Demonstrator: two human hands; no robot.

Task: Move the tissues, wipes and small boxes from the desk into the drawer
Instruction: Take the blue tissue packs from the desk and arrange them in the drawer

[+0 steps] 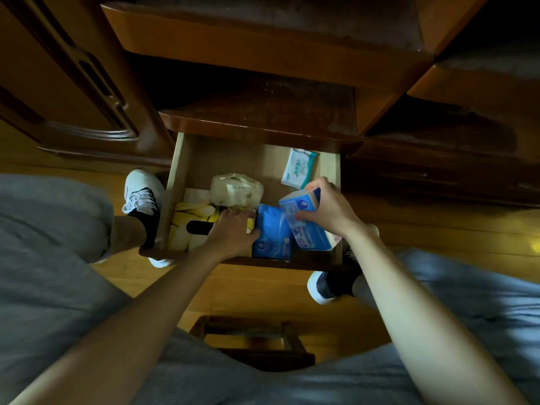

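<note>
My right hand (327,210) grips a tilted blue tissue pack (306,223) over the drawer (178,176); my left hand (230,232) presses curled fingers against a second blue pack (271,238) inside.

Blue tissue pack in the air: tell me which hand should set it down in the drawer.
Right. The right hand already grips that tissue pack above the drawer; the left hand is on another pack.

Print on packs seems unreadable.
</note>
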